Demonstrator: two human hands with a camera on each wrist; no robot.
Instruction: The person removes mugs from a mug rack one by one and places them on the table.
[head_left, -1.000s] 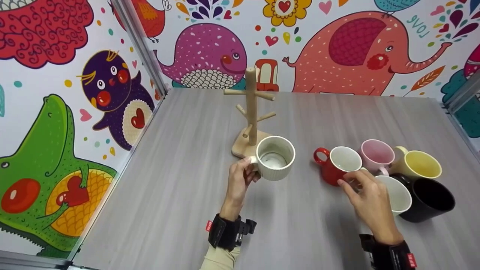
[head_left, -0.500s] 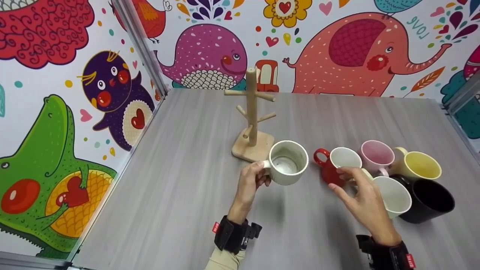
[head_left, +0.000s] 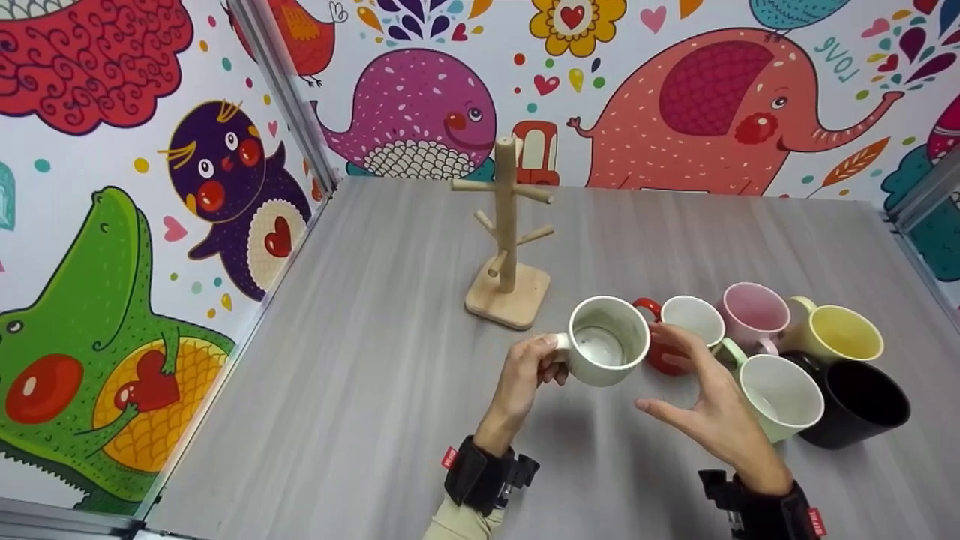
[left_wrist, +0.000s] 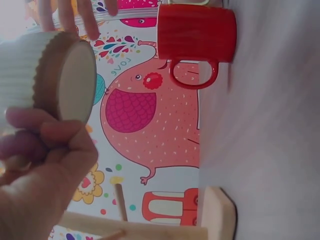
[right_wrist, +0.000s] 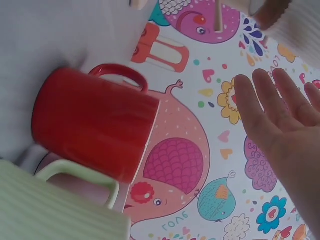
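My left hand (head_left: 520,382) pinches the handle of a ribbed white mug (head_left: 606,341), held above the table with its opening up. In the left wrist view the mug's unglazed base (left_wrist: 77,80) shows. Just right of that mug, my right hand (head_left: 712,405) is spread with thumb and fingers apart and holds nothing. Its fingertips come close to the white mug's side; in the right wrist view a gap shows between them. Behind the right fingers stands a red mug (right_wrist: 95,122), partly covered in the head view. A pale green mug (head_left: 782,394) stands beside the right hand.
A wooden mug tree (head_left: 506,217) with bare pegs stands on a square base (head_left: 510,300) at the table's middle. Pink (head_left: 754,311), yellow (head_left: 844,334) and black (head_left: 862,401) mugs cluster at the right. Patterned walls (head_left: 420,97) edge the grey table (head_left: 360,322).
My left hand has carried the white mug rightward and nearer the front, away from the mug tree. My right hand has opened wider and shifted left toward it.
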